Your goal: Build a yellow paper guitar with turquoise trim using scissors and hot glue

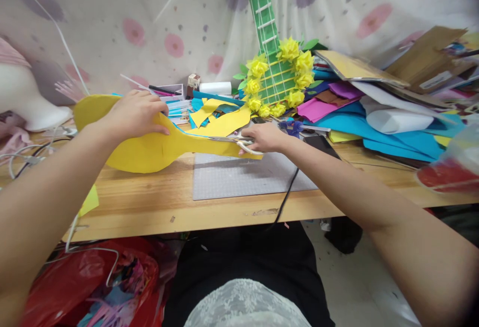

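Observation:
A large yellow foam-like sheet [149,152], cut to a guitar-like outline with a rounded body and a narrow neck, is held over the table's left half. My left hand [136,113] grips its upper edge, thumb on the near face. White-handled scissors [245,145] are in my right hand [264,138], with the blades along the upper edge of the neck. A strip of blue shows behind that edge. Yellow offcuts [224,120] lie just beyond the scissors.
A grey cutting mat [224,182] lies on the wooden table [142,207]. Behind stands a green guitar-shaped craft [277,80] with yellow flowers. Coloured sheets [396,132] pile up at right, near a blue glue gun [292,127]. A red bag [86,277] of scraps sits below left.

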`<state>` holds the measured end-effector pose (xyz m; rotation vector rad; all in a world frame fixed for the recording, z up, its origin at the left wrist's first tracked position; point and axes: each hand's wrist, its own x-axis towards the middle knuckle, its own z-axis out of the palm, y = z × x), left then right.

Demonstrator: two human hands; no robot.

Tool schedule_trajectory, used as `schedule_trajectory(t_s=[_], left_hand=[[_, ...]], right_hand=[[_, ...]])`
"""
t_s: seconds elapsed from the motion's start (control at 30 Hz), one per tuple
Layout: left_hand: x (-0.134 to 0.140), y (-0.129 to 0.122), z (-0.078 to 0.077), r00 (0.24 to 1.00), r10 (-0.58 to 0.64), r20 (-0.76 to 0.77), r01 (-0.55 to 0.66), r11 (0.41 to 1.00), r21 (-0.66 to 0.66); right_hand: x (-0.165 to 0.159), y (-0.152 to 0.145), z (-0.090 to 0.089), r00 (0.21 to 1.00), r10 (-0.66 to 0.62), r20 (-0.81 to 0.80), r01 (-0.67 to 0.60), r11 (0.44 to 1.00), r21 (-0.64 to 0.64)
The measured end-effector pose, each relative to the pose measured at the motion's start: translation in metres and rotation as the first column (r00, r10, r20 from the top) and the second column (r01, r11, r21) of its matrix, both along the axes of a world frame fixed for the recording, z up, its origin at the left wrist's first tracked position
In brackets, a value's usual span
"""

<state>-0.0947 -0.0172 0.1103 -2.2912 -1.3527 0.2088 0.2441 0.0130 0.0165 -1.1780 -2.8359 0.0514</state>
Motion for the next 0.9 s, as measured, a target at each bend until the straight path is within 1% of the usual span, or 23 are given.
schedule_trajectory(t_s=[0.27, 0.43, 0.57, 0.73, 0.9], left_hand=[[0.0009, -0.0011, 0.0004, 1.000, 0.001, -0.009, -0.001, 1.000, 0.003], [0.0014, -0.0017, 0.0016, 1.000, -0.014, -0.003, 0.014, 1.000, 0.000], [0.0024, -0.0029, 0.0023, 1.000, -0.006, 0.005, 0.006, 1.000, -0.005], [-0.0005, -0.0009, 0.0000, 0.997, 0.036, 0.062, -0.033, 0.998, -0.048], [-0.0037, 0.0025, -0.0030, 0.989, 0.044, 0.141, -0.032, 0.996, -0.086]], right_hand=[[-0.0111, -0.0029, 0.0047, 0.999, -0.003, 0.036, 0.003, 1.000, 0.010], [-0.0103, -0.0011, 0.0011, 0.999, 0.014, 0.029, -0.015, 0.998, 0.054], [-0.0099, -0.0003, -0.0036, 1.000, -0.001, 0.023, -0.002, 0.996, 0.091], [-0.0094, -0.0010, -0.0044, 1.000, 0.006, 0.022, -0.008, 0.996, 0.089], [-0.0105, -0.0017, 0.0009, 1.000, 0.010, 0.029, -0.012, 0.998, 0.062]])
